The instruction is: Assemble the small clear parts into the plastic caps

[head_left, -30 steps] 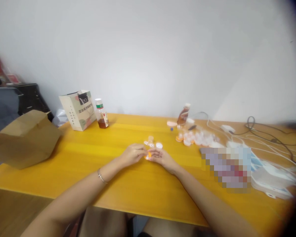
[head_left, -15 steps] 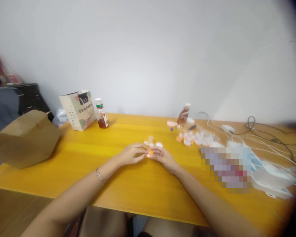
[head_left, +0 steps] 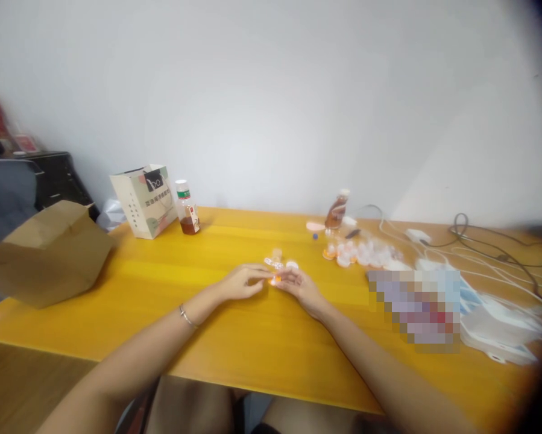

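Observation:
Over the middle of the table (head_left: 234, 355), my right hand (head_left: 300, 289) pinches a small orange-and-white piece (head_left: 275, 279), perhaps a little cap or container; blur hides its exact kind. From the other side my left hand (head_left: 243, 282) reaches in, its index fingertip touching the piece and its thumb held apart below. Just beyond the fingers lie a white strip with dark spots (head_left: 273, 263), a small tan piece (head_left: 277, 254) and a round white disc (head_left: 292, 265).
Several small white-and-orange containers (head_left: 365, 253) cluster at the right, before a brown bottle (head_left: 337, 210). Cables (head_left: 492, 241) and white packaging (head_left: 497, 325) lie farther right. Left stand a paper gift bag (head_left: 146, 202), a jar (head_left: 188, 211) and a brown paper bag (head_left: 49, 259).
My left thumb has moved off the orange-and-white piece, and the index finger now lies straighter against it. The piece looks slightly turned; my right hand stays almost still.

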